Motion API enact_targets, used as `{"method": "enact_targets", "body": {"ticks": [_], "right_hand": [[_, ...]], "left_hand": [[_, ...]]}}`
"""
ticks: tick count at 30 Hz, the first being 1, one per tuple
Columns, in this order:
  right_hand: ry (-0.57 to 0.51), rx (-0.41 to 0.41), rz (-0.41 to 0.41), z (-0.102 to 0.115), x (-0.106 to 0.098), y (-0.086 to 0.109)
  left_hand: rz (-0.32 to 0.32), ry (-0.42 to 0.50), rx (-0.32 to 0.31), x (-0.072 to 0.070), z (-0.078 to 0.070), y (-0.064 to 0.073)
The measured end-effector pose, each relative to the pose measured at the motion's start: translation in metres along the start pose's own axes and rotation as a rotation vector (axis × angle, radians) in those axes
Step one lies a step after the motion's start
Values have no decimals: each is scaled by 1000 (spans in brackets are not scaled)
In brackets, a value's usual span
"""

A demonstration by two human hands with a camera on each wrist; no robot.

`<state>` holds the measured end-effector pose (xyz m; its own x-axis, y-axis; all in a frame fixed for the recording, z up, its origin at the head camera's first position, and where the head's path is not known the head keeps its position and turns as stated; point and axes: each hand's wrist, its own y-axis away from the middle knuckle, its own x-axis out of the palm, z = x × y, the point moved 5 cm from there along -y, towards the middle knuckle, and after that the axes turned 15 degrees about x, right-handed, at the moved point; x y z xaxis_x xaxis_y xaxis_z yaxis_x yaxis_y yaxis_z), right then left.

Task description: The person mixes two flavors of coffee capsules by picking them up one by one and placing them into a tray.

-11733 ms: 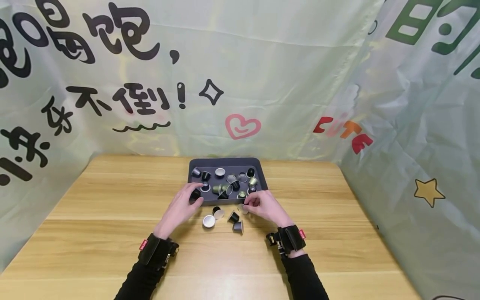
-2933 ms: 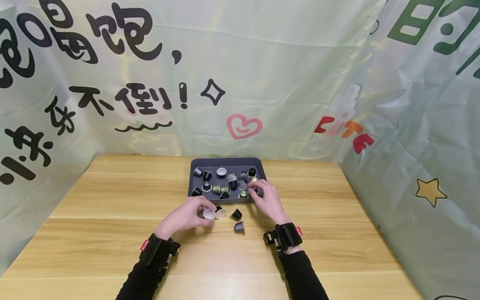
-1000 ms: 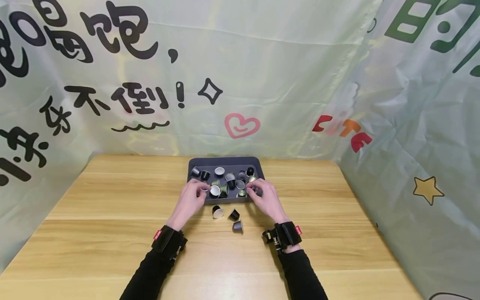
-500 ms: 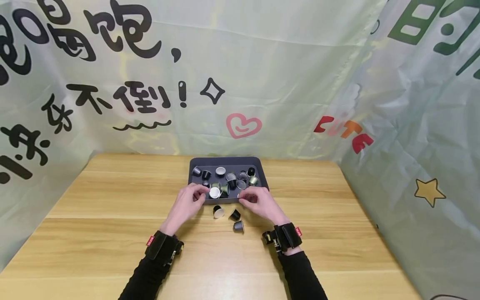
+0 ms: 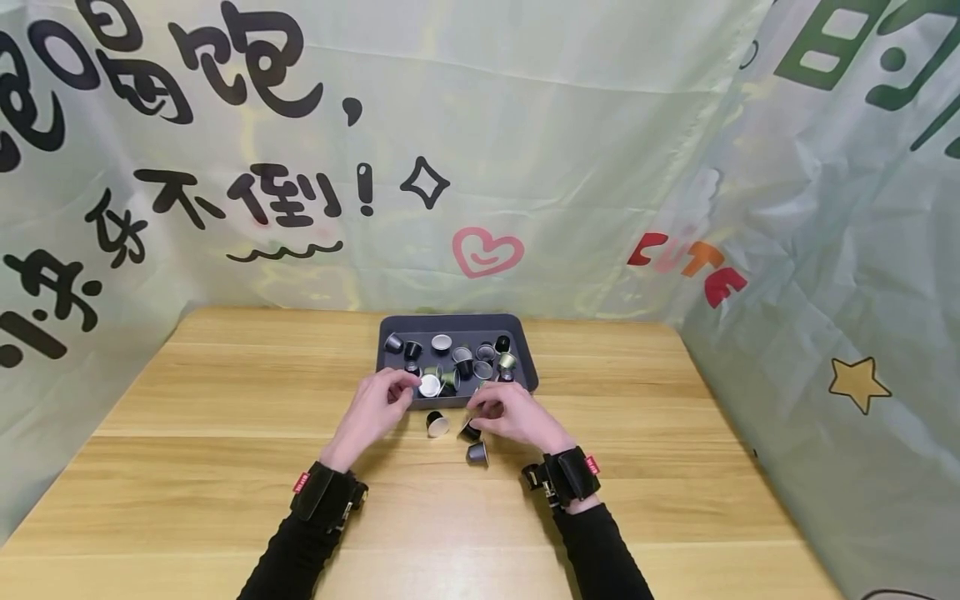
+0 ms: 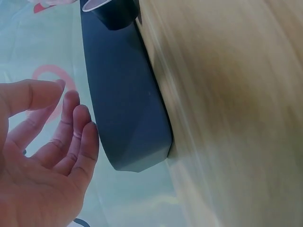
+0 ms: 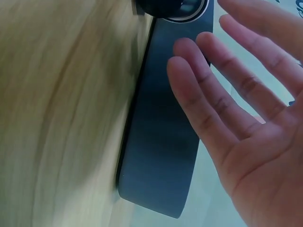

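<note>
My left hand (image 5: 378,400) hovers over the front left of the dark grey tray (image 5: 450,319), its fingertips beside a white-topped coffee capsule (image 5: 429,385). In the left wrist view its fingers (image 6: 87,151) are relaxed and hold nothing. Beyond the tray's front edge, my right hand (image 5: 517,412) reaches down over a black coffee capsule (image 5: 470,432) on the table, fingertips right at it. The right wrist view shows the hand (image 7: 255,146) with loosely spread fingers, a black capsule (image 7: 165,7) near their tips. A black capsule with a pale lid (image 5: 437,425) lies between the hands.
A dark purple-grey capsule (image 5: 477,453) lies on the wooden table (image 5: 637,500) nearer to me. Inside the tray are several more capsules, including a black one (image 5: 464,367) and a pale green one (image 5: 507,361). Behind the table hangs a printed cloth (image 5: 540,167).
My left hand has carried the white-topped capsule from the table into the tray. My right hand has left the tray's right side and moved forward and left to the black capsule.
</note>
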<state>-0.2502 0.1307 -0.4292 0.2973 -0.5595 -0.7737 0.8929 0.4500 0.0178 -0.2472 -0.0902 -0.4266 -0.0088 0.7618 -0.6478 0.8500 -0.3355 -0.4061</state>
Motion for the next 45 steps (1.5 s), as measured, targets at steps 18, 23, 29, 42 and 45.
{"method": "enact_targets", "body": {"ticks": [18,23,29,42,45], "right_hand": [[50,-27,96,2,10,-2],[47,-14,107,0,11,-3],[50,5,108,-2,13,-3],[68,45,94,-1,15,-3],[79,47,85,-1,15,-3]], "left_hand": [[0,-5,1,0,-1,0],[1,-15,12,0,-1,0],[1,-27,26,1,-2,0],[8,-27,28,1,-2,1],[11,-24,25,1,-3,1]]}}
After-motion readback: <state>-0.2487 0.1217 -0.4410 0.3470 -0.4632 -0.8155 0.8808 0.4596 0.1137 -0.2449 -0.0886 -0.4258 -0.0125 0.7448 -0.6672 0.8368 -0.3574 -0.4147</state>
